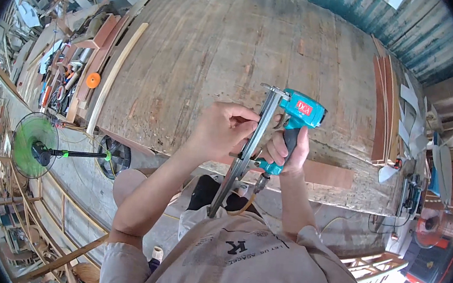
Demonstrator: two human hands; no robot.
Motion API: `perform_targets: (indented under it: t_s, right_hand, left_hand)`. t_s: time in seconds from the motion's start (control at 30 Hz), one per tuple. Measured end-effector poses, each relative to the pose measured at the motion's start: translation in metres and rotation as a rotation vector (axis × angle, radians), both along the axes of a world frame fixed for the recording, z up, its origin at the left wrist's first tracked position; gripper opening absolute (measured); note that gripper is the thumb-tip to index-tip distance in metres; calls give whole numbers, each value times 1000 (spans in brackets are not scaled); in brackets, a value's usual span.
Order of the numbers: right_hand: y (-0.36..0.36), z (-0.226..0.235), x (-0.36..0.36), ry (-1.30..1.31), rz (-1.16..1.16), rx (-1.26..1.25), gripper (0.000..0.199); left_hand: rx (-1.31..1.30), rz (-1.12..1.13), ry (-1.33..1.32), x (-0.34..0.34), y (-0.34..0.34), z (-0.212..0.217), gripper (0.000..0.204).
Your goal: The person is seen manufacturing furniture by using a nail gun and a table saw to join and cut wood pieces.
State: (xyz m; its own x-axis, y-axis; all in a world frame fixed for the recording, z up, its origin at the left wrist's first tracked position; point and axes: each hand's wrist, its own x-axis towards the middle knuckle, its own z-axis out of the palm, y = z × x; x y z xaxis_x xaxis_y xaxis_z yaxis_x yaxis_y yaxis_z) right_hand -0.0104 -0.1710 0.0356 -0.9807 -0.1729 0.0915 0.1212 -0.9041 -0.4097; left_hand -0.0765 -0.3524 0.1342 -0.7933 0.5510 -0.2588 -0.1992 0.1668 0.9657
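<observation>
A teal air nail gun with a dark grip and a long metal magazine is held over the near edge of the wooden workbench. My right hand wraps round its grip. The magazine slants down toward my body, and an air hose joins the gun at the bottom of the handle. My left hand has thumb and forefinger pinched together against the left side of the magazine. Whatever lies between those fingertips is too small or hidden to make out.
The wooden workbench spreads out in front. Wood strips lie along its right side, a long batten along its left. An orange roll sits among tools there. A green fan stands left; a reddish board lies near the front edge.
</observation>
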Motion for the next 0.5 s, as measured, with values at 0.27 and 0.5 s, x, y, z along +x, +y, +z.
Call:
perform_targets:
  t_s: [0.27,0.5]
  right_hand:
    - [-18,-52,2,137,-93,-532,64]
    - [8,-68,11,122,-262,-616,61]
  left_hand:
    - [-90,-73,269,-1,30,-17,22]
    - [211,-178,319,38,-42,-17,24]
